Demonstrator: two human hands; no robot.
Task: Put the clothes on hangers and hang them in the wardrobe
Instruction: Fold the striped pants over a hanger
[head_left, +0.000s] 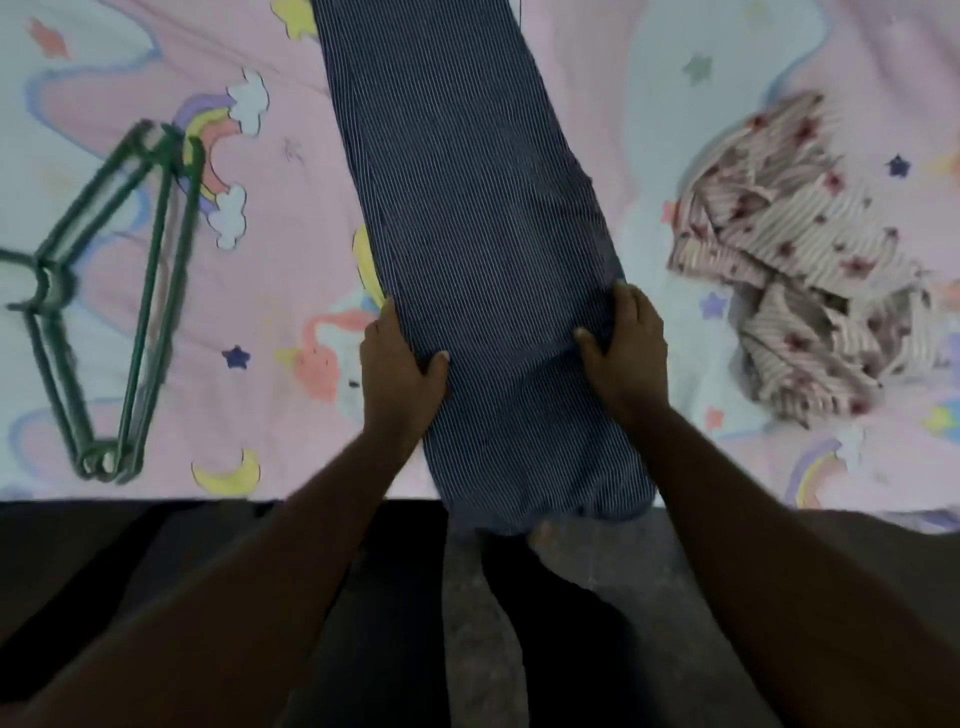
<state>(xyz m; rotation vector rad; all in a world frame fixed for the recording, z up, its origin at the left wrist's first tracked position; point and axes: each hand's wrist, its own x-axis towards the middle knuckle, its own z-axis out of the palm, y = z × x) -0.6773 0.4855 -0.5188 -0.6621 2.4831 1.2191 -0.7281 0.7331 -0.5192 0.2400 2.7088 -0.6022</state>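
A long dark blue pinstriped garment (467, 208) lies stretched down the middle of the bed, and its near end hangs over the bed's front edge. My left hand (397, 364) grips its left edge, thumb on top of the cloth. My right hand (626, 348) grips the right edge the same way, with the fabric bunched under the thumb. Green plastic hangers (119, 291) lie stacked together on the bed at the left. A crumpled pink striped garment with red stars (800, 249) sits on the bed at the right.
The bed is covered by a pink and white sheet (649, 104) printed with rainbows, stars and moons. Its front edge runs across the view, with a dark floor (519, 623) and my legs below it.
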